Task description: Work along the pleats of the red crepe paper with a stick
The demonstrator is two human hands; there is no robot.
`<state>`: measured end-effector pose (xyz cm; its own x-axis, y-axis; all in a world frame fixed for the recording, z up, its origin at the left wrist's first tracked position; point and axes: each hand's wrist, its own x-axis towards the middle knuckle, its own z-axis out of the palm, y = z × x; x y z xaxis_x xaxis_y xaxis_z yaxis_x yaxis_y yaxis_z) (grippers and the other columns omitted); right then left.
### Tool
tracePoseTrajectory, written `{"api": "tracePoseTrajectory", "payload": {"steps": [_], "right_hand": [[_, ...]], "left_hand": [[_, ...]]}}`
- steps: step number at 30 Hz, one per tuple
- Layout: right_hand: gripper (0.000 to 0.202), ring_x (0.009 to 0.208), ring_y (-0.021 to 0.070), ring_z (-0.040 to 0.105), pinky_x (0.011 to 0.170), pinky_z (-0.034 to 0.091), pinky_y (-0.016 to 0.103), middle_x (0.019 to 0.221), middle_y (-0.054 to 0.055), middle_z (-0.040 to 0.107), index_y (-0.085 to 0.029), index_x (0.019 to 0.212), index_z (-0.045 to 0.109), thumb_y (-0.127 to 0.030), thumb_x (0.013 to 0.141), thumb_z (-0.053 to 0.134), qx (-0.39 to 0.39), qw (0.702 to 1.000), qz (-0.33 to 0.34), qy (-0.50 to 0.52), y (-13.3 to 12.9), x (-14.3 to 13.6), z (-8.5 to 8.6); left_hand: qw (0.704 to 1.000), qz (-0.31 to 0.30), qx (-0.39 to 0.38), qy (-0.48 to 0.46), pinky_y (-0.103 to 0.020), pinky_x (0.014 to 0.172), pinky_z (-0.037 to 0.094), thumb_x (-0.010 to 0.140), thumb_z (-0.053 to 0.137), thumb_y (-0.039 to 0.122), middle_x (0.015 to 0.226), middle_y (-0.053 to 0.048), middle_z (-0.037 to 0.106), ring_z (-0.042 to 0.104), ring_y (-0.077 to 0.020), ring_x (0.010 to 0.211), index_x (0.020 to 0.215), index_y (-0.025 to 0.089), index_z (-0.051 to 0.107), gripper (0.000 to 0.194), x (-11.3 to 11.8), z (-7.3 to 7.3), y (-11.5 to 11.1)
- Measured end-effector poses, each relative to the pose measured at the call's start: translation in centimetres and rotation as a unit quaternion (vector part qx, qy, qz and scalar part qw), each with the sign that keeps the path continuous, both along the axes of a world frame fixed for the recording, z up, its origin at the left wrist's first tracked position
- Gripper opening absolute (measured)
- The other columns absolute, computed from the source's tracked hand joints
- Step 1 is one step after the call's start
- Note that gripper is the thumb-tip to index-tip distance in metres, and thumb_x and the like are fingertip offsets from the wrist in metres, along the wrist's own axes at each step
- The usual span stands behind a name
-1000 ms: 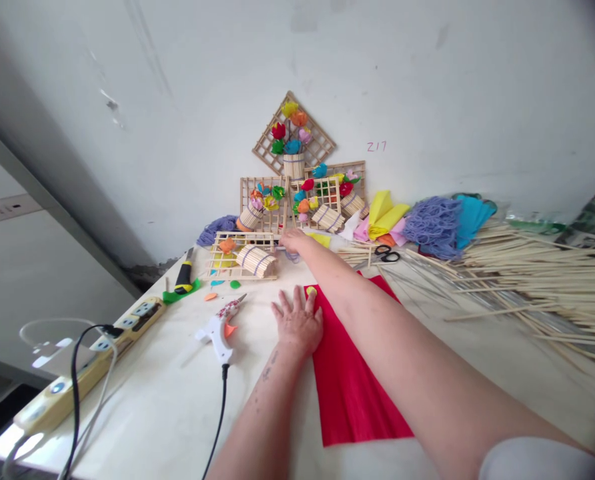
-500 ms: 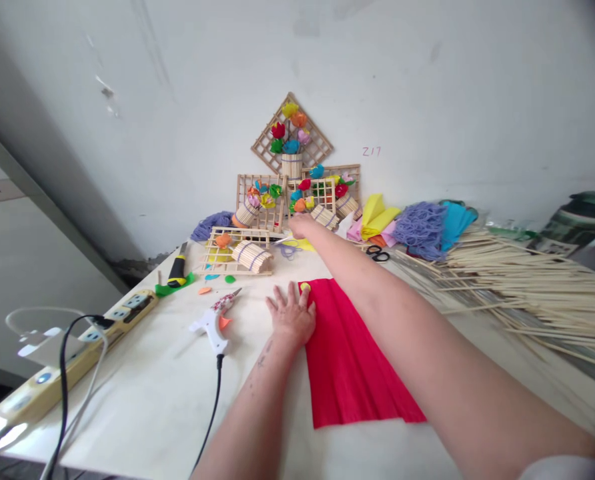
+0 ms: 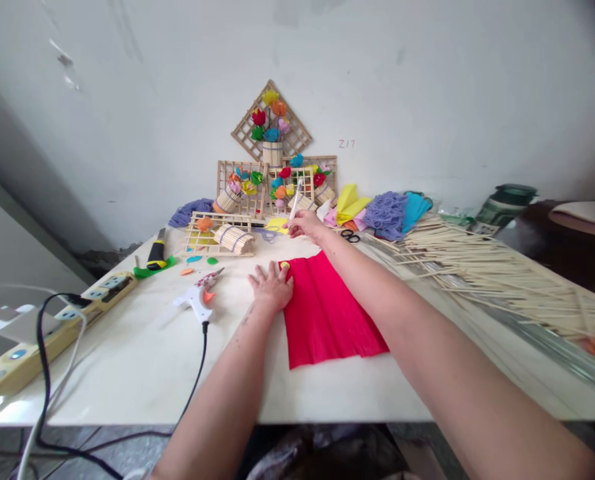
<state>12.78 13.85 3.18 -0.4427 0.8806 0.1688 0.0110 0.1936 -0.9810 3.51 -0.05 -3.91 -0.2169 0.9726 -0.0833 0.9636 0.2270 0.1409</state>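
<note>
A pleated sheet of red crepe paper [image 3: 327, 313] lies flat on the pale desk [image 3: 142, 360] just below the middle of the frame. The left hand [image 3: 271, 287] rests palm down on the paper's upper left corner, fingers [image 3: 262, 272] spread open and gripping nothing, with a small yellow round piece [image 3: 284, 265] just beside the fingertips. Above it, near the centre of the frame, the right hand [image 3: 307, 224] is stretched far forward with its fingers closed around a thin white stick-like object [image 3: 295, 199] that points upward; what that object is cannot be told.

To the left of the left hand lies a white hot-glue gun [image 3: 193, 301] with a black cord [image 3: 197, 373] running toward the lower edge. Further left sit a yellow-handled utility knife [image 3: 153, 252] on a scrap of green paper, and a cream power strip [image 3: 52, 333] along the left edge of the desk. Behind the right hand, wooden lattice frames with paper flowers [image 3: 271, 127] lean against the white wall, and another wooden lattice frame [image 3: 217, 235] lies flat on the desk. To the right of them are folded yellow paper sheets [image 3: 350, 200], a tangle of lilac yarn [image 3: 387, 215], black-handled scissors [image 3: 350, 235] and a broad heap of thin bamboo sticks [image 3: 497, 273] reaching to the right edge.
</note>
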Motion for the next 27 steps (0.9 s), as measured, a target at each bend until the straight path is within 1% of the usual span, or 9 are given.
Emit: {"api": "tracePoseTrajectory", "payload": {"steps": [2,4,6,8,10,13,17,21,27], "right_hand": [[0.008,0.046,0.0081,0.054,0.049,0.05,0.021,0.057,-0.002,0.059,-0.014,0.072,0.051,-0.011,0.068,0.058,-0.019,0.998,-0.019,0.051,-2.1,-0.2,-1.2],[0.009,0.042,0.0067,0.05,0.046,0.048,0.02,0.053,-0.005,0.054,-0.015,0.073,0.05,-0.014,0.069,0.058,-0.028,0.995,-0.068,0.07,-3.9,-0.5,-2.4],[0.01,0.038,0.0052,0.046,0.044,0.047,0.019,0.053,-0.006,0.054,-0.016,0.077,0.051,-0.017,0.07,0.058,-0.021,0.99,-0.111,0.079,-5.1,-0.9,-3.5],[0.01,0.041,0.0061,0.049,0.045,0.047,0.018,0.057,-0.004,0.057,-0.016,0.081,0.054,-0.022,0.073,0.057,-0.022,0.988,-0.135,0.067,-5.6,-1.1,-4.4],[0.014,0.05,0.0084,0.056,0.049,0.048,0.018,0.065,0.001,0.063,-0.015,0.084,0.056,-0.025,0.074,0.054,-0.014,0.988,-0.151,0.027,-5.7,-0.9,-5.2],[0.021,0.068,0.0119,0.063,0.061,0.049,0.021,0.079,0.005,0.067,-0.016,0.092,0.059,-0.028,0.078,0.048,0.032,0.981,-0.178,-0.073,-5.6,-0.1,-6.2],[0.03,0.085,0.0161,0.062,0.071,0.048,0.025,0.09,0.005,0.068,-0.019,0.103,0.057,-0.035,0.083,0.042,0.086,0.946,-0.229,-0.213,-6.0,0.9,-7.2],[0.034,0.091,0.0176,0.061,0.073,0.047,0.026,0.097,0.005,0.066,-0.022,0.107,0.056,-0.04,0.086,0.036,0.124,0.908,-0.248,-0.313,-6.5,0.9,-7.6],[0.037,0.089,0.0189,0.061,0.07,0.046,0.026,0.098,0.007,0.066,-0.02,0.115,0.051,-0.035,0.089,0.029,0.143,0.876,-0.256,-0.382,-6.3,1.3,-7.8]], "left_hand": [[1.0,0.0,0.004,-0.002,-0.061,0.101,0.006,0.083,0.016,0.053,0.149,0.001,0.009,0.002,-0.0376,0.132,0.137,0.036,0.021,0.058,0.0,0.0,0.1],[1.0,0.001,0.001,-0.004,-0.061,0.101,0.005,0.082,0.016,0.053,0.149,0.001,0.008,0.001,-0.0385,0.132,0.137,0.036,0.02,0.058,0.0,0.0,0.1],[1.0,-0.001,0.0,-0.001,-0.062,0.101,0.005,0.082,0.017,0.054,0.149,0.0,0.008,0.001,-0.0391,0.132,0.137,0.037,0.02,0.058,0.0,0.0,0.2],[1.0,-0.001,-0.003,0.001,-0.062,0.1,0.005,0.082,0.017,0.054,0.149,0.001,0.008,0.001,-0.0391,0.132,0.137,0.037,0.02,0.058,-0.1,0.0,0.2],[1.0,-0.004,0.0,0.008,-0.061,0.101,0.006,0.082,0.016,0.054,0.149,0.0,0.009,0.002,-0.0389,0.132,0.137,0.037,0.021,0.058,-0.1,0.0,0.2],[1.0,-0.012,0.005,0.013,-0.059,0.102,0.008,0.082,0.016,0.054,0.149,0.0,0.011,0.005,-0.0386,0.132,0.137,0.036,0.022,0.058,-0.2,0.1,0.1],[1.0,-0.019,0.009,0.012,-0.058,0.102,0.008,0.082,0.016,0.054,0.149,0.0,0.012,0.006,-0.039,0.132,0.136,0.036,0.024,0.058,-0.3,0.3,-0.1],[1.0,-0.021,0.007,0.013,-0.057,0.102,0.008,0.082,0.016,0.054,0.149,0.0,0.012,0.005,-0.0392,0.132,0.137,0.036,0.023,0.058,-0.4,0.4,-0.1],[1.0,-0.027,-0.005,0.014,-0.056,0.103,0.006,0.081,0.016,0.056,0.149,0.001,0.01,0.004,-0.0387,0.132,0.137,0.037,0.022,0.059,-0.6,0.5,0.0]]}}
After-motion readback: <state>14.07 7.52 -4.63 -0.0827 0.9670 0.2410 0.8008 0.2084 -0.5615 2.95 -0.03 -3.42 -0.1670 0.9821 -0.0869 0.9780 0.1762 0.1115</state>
